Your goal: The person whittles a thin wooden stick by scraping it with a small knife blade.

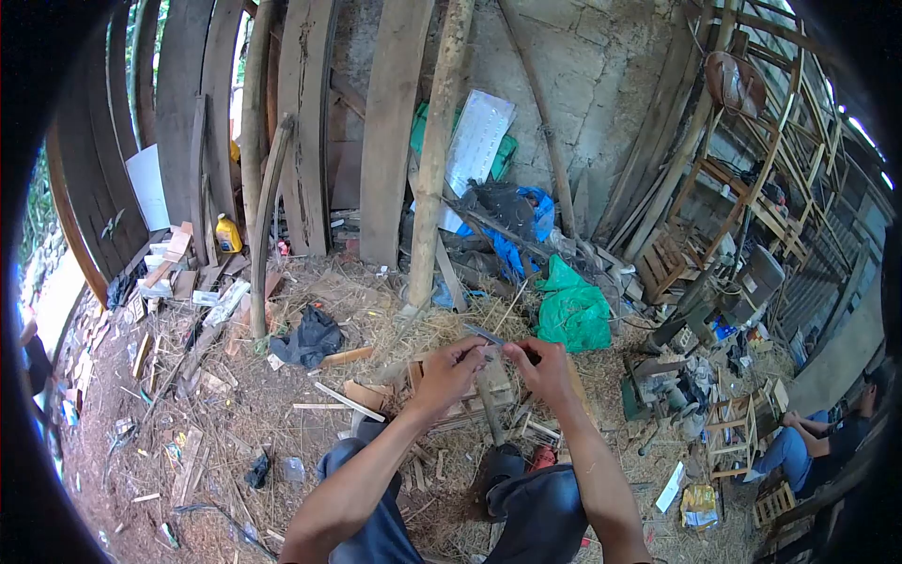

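In the lower centre of the frame, a person in blue jeans (371, 512) sits with both forearms stretched forward over a littered dirt floor (310, 442). At mid-frame the two hands nearly meet at a slim grey strip (484, 334), which lies tilted just above the fingertips. The right hand (540, 368) pinches the strip's lower right end between thumb and fingers; the left hand (447, 376) has its fingertips drawn narrowly together just below it — whether they clasp it cannot be told.

Past the hands, a crumpled black bag (307, 336) lies left of centre, and a green plastic sack (573, 310) slumps to the right. At the lower right edge, a second person (817, 446) sits beside a wooden frame (731, 434).

Farther back, a yellow bottle (228, 233) stands at left, and blue sheeting (543, 221) spills from a heap near upper centre. Behind it all — a wooden pole (440, 160), upright planks (395, 132) and a grey block wall (587, 80) fill the upper frame.
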A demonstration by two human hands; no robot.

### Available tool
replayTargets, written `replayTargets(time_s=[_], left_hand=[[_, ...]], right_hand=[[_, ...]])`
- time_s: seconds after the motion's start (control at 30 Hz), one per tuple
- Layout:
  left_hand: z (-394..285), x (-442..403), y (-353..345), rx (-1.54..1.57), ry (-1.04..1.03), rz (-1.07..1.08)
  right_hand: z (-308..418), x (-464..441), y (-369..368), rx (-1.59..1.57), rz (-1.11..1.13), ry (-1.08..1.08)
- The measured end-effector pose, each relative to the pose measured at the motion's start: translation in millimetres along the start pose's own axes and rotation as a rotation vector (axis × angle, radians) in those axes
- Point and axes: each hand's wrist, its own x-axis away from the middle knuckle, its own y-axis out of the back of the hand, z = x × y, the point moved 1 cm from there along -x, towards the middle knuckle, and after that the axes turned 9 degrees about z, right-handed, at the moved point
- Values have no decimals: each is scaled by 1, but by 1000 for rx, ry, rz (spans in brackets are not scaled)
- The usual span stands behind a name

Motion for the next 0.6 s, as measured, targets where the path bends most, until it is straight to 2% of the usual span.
replayTargets(time_s=[0.07,0.2,0.27,0.33,0.4,0.47,0.5,0.57,0.6], left_hand=[[0,1,0,4,20,-19],[-4,10,-1,-96,92,-2],[3,11,-3,-153,57,23],[4,6,-1,-212,21,40],[6,4,2,-275,-38,-40],[11,-2,7,-316,-50,-98],[12,-4,9,-360,-68,-149],[12,-3,7,-434,-61,-152],[10,-3,4,-512,-56,-148]], right_hand=[[-12,-3,-2,135,8,-67],[-49,-4,14,98,-105,-206],[-67,2,18,64,-195,-370],[-63,7,20,103,-184,-377],[-61,6,18,137,-169,-394],[-62,3,11,-201,-290,-471],[-51,4,8,-199,-282,-472],[-16,7,2,-60,-189,-76],[-12,6,-4,-58,-187,-78]])
